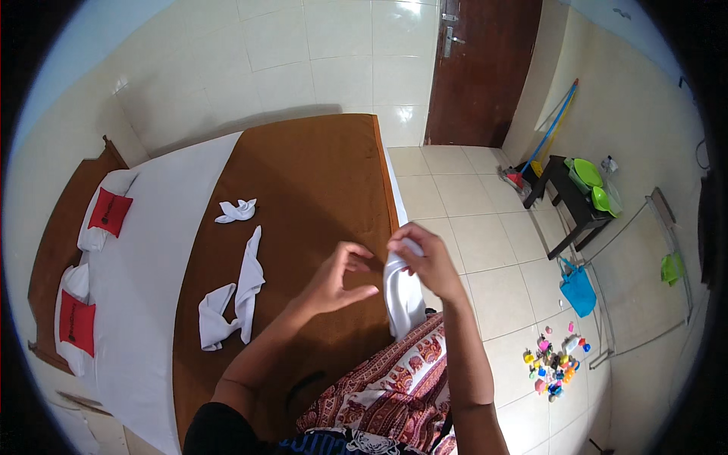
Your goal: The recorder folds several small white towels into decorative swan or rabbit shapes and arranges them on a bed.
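My right hand [425,259] grips the top of a white cloth [401,301], which hangs down beside my patterned trousers at the bed's edge. Facing it, my left hand [344,281] is held over the brown bed cover [318,187], fingers apart, with nothing in it. Farther left on the cover lies a small knotted white cloth [237,211]. Nearer me, a long folded white cloth [249,287] stretches beside a bent, folded white cloth [215,318]; whether these two are one piece I cannot tell.
Two red cushions [110,211] rest on white pillows by the wooden headboard [54,227]. On the right, a dark bench [574,193] carries green dishes [587,172]. Small colourful toys [554,364] lie scattered on the tiled floor near a blue bag [578,291]. A broom [549,133] leans by the door [483,74].
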The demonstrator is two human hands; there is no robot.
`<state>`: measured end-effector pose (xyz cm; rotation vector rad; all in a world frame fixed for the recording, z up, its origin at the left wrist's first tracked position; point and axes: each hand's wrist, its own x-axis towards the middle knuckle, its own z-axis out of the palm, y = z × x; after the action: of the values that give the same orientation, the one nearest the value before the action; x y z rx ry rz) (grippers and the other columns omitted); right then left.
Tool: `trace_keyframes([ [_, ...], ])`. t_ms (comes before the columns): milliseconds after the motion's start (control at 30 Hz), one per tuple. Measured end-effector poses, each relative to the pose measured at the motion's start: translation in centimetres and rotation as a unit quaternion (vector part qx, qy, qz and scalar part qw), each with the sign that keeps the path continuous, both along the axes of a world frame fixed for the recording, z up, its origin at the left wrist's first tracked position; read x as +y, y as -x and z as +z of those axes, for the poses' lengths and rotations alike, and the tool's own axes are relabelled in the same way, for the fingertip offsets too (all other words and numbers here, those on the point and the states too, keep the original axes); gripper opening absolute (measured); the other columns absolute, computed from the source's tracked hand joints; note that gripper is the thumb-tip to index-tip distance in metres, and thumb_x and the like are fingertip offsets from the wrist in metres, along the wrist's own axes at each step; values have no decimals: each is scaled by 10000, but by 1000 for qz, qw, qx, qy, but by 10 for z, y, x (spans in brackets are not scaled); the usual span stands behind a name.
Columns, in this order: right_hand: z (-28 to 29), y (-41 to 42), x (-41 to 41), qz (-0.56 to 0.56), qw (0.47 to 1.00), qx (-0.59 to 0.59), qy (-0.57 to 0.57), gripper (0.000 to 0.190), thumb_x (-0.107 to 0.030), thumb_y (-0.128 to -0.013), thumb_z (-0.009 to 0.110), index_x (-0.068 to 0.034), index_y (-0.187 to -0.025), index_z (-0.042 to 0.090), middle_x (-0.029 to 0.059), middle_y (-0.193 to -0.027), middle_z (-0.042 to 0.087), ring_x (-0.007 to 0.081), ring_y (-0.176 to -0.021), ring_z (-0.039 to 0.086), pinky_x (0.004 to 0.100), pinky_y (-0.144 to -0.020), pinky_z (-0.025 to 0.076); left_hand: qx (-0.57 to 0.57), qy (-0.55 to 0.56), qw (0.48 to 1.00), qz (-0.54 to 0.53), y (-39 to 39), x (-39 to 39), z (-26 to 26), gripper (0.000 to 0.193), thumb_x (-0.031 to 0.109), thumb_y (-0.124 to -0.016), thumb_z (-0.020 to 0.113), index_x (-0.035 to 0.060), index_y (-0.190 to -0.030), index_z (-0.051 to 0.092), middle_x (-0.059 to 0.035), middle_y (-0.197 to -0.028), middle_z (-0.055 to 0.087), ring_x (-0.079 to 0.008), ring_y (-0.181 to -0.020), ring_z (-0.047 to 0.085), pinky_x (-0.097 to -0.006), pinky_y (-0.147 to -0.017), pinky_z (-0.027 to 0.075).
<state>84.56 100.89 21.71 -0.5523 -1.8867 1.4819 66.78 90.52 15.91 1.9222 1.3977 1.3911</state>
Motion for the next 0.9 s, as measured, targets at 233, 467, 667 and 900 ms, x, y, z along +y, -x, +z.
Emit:
trace_keyframes([
  [233, -3, -3, -4, -62, 989, -94, -99, 281, -168, -709, 769, -2, -836, 582, 98, -729, 618, 166, -633, 586, 296, -611, 470, -10, 50, 995, 82, -31, 13, -10, 259, 153, -766, 737, -26, -897, 604, -68, -789, 650, -105, -735, 619, -254, -663, 506],
  [467, -26, 3, 13, -81, 956, -204, -193, 242, -134, -710, 728, -60, -904, 604, 121, -737, 648, 280, -698, 634, 372, -648, 492, 225, 7, 965, 132, 34, 13, 19, 153, 4, -685, 650, 44, -828, 617, -99, -771, 586, -262, -724, 606, -347, -628, 488],
  [667, -62, 61, 45, -280, 880, -198, -328, 308, 5, -783, 525, -155, -1006, 664, 77, -1063, 586, 304, -725, 617, 384, -662, 501, 302, -69, 898, 311, 137, 44, 48, 124, 10, -685, 652, 78, -785, 628, -51, -747, 575, -241, -759, 562, -373, -683, 449],
  [900, -78, 61, 32, -166, 921, -82, -342, 510, 120, -669, 494, -175, -1048, 665, 71, -1183, 522, 232, -763, 599, 332, -671, 531, 345, -176, 880, 276, 156, -17, 13, 145, 30, -669, 654, 103, -785, 606, -45, -822, 560, -246, -819, 557, -409, -797, 453],
])
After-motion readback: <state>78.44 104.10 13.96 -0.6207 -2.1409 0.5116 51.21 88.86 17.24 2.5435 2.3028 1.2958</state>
